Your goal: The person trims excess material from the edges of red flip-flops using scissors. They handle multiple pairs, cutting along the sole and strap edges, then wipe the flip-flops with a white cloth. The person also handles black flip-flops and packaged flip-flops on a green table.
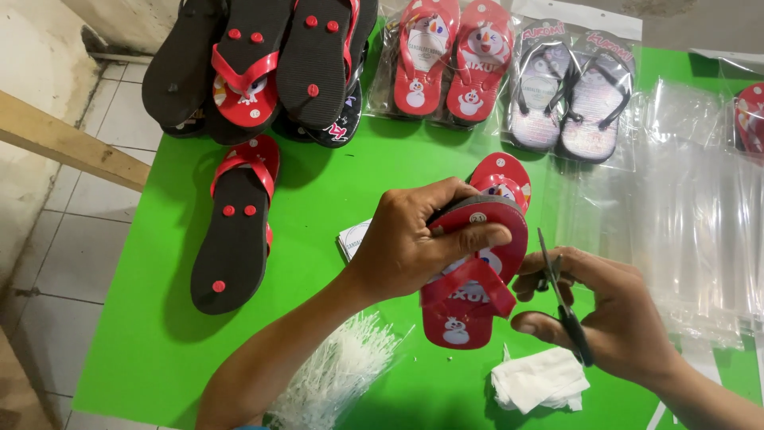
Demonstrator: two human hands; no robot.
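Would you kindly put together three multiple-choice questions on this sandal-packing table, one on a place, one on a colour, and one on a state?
1. Where does the bundle of white plastic tag ties lie?
A. At the near edge of the table, under the left forearm
B. At the far edge, on the bagged sandals
C. On the floor tiles

2. What colour is the table?
A. Blue
B. Green
C. White

3. What is the state of the red sandal pair in the left hand?
A. Sealed in a clear bag
B. Lying flat on the table
C. Lifted off the table, gripped by the fingers

Answers:
1. A, the bundle sits by the near edge below the left arm.
2. B, the bare surface is bright green.
3. C, the left hand grips the unbagged pair while the right hand holds scissors beside it.
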